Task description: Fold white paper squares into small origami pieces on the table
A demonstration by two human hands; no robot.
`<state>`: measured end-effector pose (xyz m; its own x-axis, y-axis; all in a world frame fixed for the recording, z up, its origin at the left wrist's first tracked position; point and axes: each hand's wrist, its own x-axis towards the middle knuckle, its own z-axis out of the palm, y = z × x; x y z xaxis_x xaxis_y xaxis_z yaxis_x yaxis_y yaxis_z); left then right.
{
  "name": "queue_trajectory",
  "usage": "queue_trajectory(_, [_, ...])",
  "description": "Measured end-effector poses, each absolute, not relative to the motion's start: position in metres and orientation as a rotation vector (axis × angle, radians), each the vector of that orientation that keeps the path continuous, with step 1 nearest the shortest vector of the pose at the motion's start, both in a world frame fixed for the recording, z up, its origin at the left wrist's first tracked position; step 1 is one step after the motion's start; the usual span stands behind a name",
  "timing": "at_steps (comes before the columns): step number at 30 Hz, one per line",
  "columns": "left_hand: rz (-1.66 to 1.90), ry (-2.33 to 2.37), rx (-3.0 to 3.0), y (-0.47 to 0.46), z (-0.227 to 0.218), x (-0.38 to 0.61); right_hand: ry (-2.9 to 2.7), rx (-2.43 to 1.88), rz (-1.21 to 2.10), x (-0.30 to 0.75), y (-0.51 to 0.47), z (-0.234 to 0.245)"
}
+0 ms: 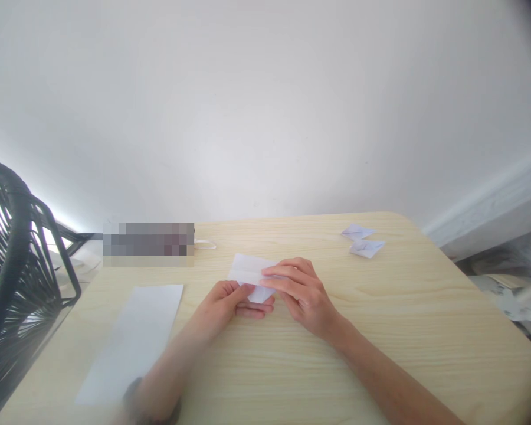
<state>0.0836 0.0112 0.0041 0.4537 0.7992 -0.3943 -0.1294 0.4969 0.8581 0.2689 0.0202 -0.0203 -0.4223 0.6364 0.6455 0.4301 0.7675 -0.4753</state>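
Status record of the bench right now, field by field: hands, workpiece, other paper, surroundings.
Left hand: thumb on top of the small paper, other fingers lower, partly beneath it
Right hand: fingers laid over the paper's right part
Small paper: white, between both hands
Large white sheet: on the table, left side
Folded paper pieces: two, far right, close together
Table: pale wood grain
Chair: dark, woven, left of table
Pixelated patch: far left, contents unreadable

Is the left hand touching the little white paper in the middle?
Touching: the head view shows the left hand holding the little white paper, its thumb on top and fingers underneath.
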Motion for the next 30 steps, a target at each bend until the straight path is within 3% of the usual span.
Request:
queue_trajectory(15, [0.85,0.913,0.814,0.0089,0.0052,0.088,-2.249,-0.76,0.206,0.2712,0.0189,-0.0151])
queue_trajectory(30, [0.812,1.109,0.92,0.0077,0.0097,0.09,-2.134,-0.855,0.381,0.2677,0.0175,-0.0204])
